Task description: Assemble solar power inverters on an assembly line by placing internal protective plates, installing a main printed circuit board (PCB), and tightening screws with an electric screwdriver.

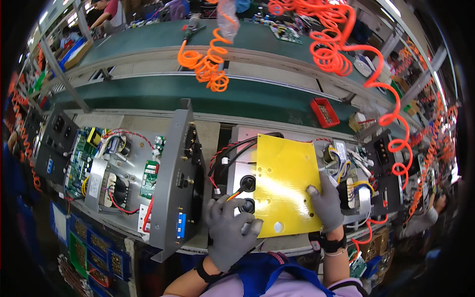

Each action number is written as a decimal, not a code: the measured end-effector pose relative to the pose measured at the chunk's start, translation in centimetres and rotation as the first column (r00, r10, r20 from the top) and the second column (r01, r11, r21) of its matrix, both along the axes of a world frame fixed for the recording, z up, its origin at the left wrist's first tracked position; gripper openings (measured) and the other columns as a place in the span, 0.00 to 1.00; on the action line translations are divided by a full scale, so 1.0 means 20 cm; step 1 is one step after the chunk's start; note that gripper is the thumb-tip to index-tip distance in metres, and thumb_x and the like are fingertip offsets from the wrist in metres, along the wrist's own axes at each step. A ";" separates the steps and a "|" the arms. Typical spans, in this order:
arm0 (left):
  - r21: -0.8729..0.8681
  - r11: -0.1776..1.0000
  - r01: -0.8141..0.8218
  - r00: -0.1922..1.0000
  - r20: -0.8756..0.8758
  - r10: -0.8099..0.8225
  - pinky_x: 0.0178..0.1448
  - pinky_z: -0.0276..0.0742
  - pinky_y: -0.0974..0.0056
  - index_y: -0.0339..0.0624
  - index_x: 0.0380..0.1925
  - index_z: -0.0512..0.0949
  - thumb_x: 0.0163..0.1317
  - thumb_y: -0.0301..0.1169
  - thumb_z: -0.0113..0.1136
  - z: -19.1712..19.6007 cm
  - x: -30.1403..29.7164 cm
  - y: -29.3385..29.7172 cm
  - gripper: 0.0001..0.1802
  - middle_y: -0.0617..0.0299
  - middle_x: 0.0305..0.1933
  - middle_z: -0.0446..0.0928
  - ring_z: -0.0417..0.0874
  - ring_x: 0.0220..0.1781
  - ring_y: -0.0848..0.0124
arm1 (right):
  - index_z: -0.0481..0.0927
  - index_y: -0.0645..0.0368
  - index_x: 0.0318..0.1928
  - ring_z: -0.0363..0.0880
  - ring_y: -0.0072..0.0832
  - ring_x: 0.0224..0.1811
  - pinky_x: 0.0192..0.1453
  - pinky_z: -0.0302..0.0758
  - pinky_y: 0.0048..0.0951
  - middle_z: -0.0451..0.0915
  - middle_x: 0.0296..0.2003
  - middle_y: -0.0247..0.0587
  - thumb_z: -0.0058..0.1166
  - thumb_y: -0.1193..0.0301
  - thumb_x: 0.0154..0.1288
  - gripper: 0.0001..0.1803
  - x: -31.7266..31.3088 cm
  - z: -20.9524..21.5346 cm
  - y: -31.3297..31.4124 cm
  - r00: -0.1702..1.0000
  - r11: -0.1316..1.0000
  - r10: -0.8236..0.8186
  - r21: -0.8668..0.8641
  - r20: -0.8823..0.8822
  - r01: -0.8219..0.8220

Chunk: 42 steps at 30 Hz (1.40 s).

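A yellow perforated sheet (287, 185) lies over the electronics chassis in front of me, tilted slightly. My right hand (327, 204), in a grey glove, grips its right edge, thumb on top and the other fingers partly hidden. At the sheet's lower left corner, my gloved left hand (228, 231) has its fingers bent but apart, thumb tip by the edge. Its fingertips are close to two black round parts (247, 183) with coloured wires (234, 194). Under the sheet shows the chassis's metal base plate (239, 171); the sheet covers much of it.
A second chassis with an upright grey panel (170, 183) stands close on the left. Right of the sheet are a transformer (349, 194) and wiring. A red bin of small parts (324, 113) sits beyond; orange coiled hoses (329, 49) hang overhead. Parts bins (99, 250) are low at left.
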<state>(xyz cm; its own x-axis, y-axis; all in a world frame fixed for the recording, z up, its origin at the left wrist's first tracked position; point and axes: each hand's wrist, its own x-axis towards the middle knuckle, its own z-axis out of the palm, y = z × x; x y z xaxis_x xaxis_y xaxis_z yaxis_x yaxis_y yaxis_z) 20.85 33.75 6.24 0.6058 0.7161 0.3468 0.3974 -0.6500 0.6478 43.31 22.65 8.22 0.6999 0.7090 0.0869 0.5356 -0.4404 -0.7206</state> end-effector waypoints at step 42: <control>-0.071 0.997 0.042 0.979 0.203 -0.027 0.65 0.58 0.51 0.49 0.23 0.80 0.49 0.38 0.65 -0.07 -0.03 0.05 0.07 0.68 0.39 0.79 0.72 0.54 0.59 | 0.79 0.56 0.38 0.69 0.52 0.62 0.62 0.69 0.41 0.74 0.55 0.50 0.63 0.77 0.51 0.12 0.04 0.16 -0.02 0.735 0.928 0.311 -0.027 0.603 -0.371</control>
